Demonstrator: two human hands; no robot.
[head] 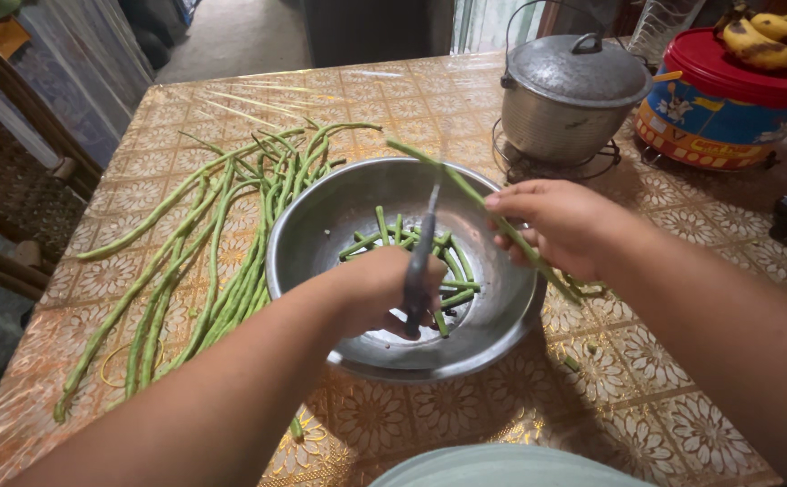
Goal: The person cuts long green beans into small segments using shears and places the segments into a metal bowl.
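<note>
Over the round steel bowl [321, 225] mid-table: my right hand [560, 225] pinches one long green bean [438, 171], light, limp; grip near the cut. My left hand [384, 289] clasps dark-handled scissors [420, 261].

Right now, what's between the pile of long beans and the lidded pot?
In the head view, the steel bowl of cut pieces lies between the beans and the pot.

1 head-worn camera looks steeply down and forward from above the seated person's chest, close over the tabletop [393, 99]; both forearms enter from the bottom edge, and the tabletop's far edge lies near the frame's top.
</note>
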